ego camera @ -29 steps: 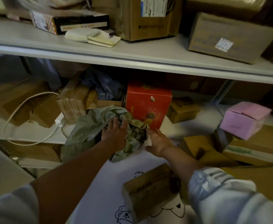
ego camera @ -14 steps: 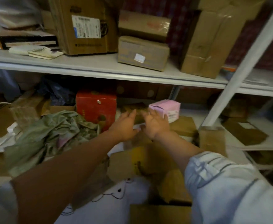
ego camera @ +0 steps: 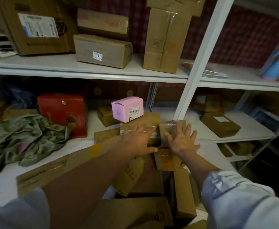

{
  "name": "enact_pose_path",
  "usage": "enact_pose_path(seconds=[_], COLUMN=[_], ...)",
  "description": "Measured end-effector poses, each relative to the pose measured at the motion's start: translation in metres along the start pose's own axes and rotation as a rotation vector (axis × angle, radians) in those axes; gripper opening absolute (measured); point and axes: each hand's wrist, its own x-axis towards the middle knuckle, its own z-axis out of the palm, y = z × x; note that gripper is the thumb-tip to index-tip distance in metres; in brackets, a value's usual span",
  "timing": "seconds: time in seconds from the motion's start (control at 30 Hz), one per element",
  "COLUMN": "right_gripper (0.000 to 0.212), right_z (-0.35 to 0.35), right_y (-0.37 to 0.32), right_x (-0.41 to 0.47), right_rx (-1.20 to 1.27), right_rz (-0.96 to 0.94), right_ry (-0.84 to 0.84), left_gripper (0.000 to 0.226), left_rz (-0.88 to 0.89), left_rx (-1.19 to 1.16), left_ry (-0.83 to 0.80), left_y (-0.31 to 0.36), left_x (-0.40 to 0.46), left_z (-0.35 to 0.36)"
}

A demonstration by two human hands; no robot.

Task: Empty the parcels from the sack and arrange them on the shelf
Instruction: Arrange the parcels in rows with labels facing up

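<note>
Both hands — left, right — reach forward, fingers spread, over brown parcels.

Small box sits atop the parcel pile; sack lies left of the pile, post right.

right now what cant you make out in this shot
- Head view: what the green sack holds; its crumpled folds hide the inside.
- Label text on the pink box: too small.
- Parcels under the left hand and right hand: partly covered.
- Pile at the bottom edge: cut off, hidden by arms.
</note>
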Motion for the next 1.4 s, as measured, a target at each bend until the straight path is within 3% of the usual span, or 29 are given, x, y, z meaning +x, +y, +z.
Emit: enact_pose_path(seconds=[0.17, 0.27, 0.37, 0.47, 0.53, 0.67, 0.83, 0.93, 1.07, 1.17, 1.27, 1.4], right_gripper=[0.065, 0.063, 0.061, 0.054, 0.05, 0.056, 0.061, 0.06, 0.054, 0.066, 0.088, 0.081], right_z=[0.028, 0.049, 0.076, 0.089, 0.088, 0.071, 0.093, 0.112, 0.096, 0.088, 0.098, 0.118], right_y=[-0.014, -0.024, -0.045, -0.062, -0.061, -0.045, -0.022, -0.012, -0.012, -0.003, 0.013, 0.025], right_x=[0.001, 0.001, -0.011, -0.032, -0.032, -0.007, 0.005, -0.003, 0.001, 0.017, 0.029, 0.028], right_rx=[0.073, 0.109, 0.092, 0.136, 0.174, 0.023, -0.046, -0.166, -0.091, -0.109, -0.069, -0.138], right_rz=[-0.078, -0.142, -0.394, -0.706, -0.762, -0.545, -0.27, -0.386, -0.624, -0.428, -0.216, -0.287], right_ry=[-0.07, -0.037, -0.136, -0.329, -0.29, -0.023, -0.32, -0.4, -0.19, -0.117, -0.342, -0.337], left_gripper=[0.087, 0.078, 0.068, 0.075, 0.076, 0.059, 0.061, 0.062, 0.067, 0.048, 0.044, 0.067], left_rz=[-0.045, -0.07, -0.168, -0.282, -0.312, -0.237, -0.324, -0.406, -0.456, -0.447, -0.303, -0.147], left_rx=[0.136, 0.183, 0.197, 0.218, 0.176, 0.031, -0.039, -0.079, 0.145, 0.118, 0.065, -0.065], left_ry=[-0.07, -0.071, -0.055, -0.135, -0.171, -0.119, -0.261, -0.381, -0.529, -0.4, -0.284, -0.351], left_y=[-0.014, -0.026, -0.043, -0.063, -0.073, -0.067, -0.066, -0.07, -0.073, -0.068, -0.055, -0.031], left_x=[0.001, -0.009, -0.023, -0.033, -0.037, -0.036, -0.03, -0.037, -0.035, -0.015, 0.017, 0.038], left_z=[0.016, 0.019, 0.017, 0.021, 0.028, 0.048, 0.09, 0.11, 0.123, 0.113, 0.116, 0.146])
